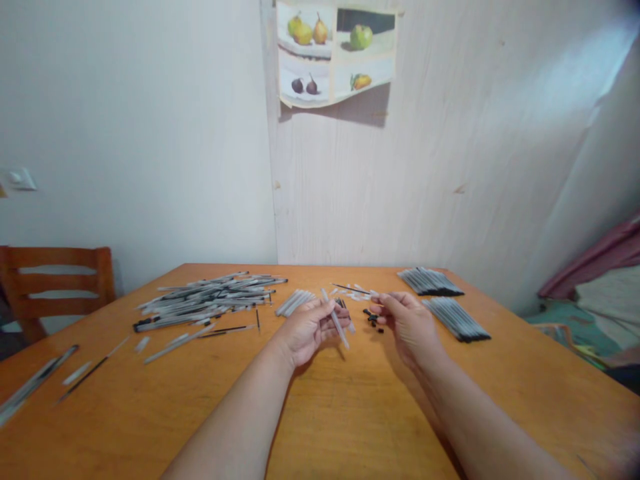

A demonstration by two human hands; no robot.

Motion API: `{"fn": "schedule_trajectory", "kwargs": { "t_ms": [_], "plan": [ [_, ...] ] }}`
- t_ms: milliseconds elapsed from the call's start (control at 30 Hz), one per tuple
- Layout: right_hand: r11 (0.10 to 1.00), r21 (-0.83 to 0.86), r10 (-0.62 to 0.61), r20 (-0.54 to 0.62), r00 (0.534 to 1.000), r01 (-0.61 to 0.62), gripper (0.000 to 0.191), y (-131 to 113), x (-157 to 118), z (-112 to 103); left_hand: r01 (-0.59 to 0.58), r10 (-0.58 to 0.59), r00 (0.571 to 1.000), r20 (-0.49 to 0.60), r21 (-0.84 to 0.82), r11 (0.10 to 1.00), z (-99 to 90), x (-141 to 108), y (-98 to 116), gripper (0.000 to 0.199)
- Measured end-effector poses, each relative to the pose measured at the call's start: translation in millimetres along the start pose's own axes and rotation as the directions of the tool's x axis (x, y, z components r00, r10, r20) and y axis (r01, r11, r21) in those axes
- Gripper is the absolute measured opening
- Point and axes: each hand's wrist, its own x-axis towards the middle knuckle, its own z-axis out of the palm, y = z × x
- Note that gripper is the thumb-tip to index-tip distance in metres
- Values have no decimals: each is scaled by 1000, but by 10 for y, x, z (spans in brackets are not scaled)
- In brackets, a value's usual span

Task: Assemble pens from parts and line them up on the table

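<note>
A clear pen barrel (339, 325) is pinched at a slant between the thumb and fingers of my left hand (313, 327). My right hand (407, 323) grips a thin dark pen refill (353, 289) by its right end, with its other end pointing left. Between the hands lie several small black plugs (373, 319) on the table, nearest to my right hand. Behind them are scattered clear pen caps (357, 293). Just left of my left hand rests a small row of clear barrels (295, 302).
A large heap of pens (210, 300) covers the left back of the wooden table (350, 413). Two neat stacks of black-ended pens (431, 281) lie at the right. Loose pens (35, 383) and a refill (95, 369) are at far left. A chair (60, 280) stands beyond.
</note>
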Motion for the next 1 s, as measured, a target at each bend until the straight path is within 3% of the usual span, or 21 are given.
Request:
{"fn": "schedule_trajectory", "kwargs": {
  "t_ms": [167,400,567,1000],
  "plan": [
    [991,131,33,-147,989,-14,17,-194,127,-190,-56,76,996,-53,315,948,-19,10,-33,24],
    [995,35,98,-20,995,-98,14,-267,158,-262,-180,269,962,-48,629,756,-65,62,-92,17],
    [992,-74,106,49,993,-102,15,-248,134,-252,-235,345,938,-18,701,674,-96,75,-82,20],
    [990,-104,102,97,990,-92,19,-215,134,-268,-260,401,916,30,804,534,-181,127,-90,17]
  ]
}}
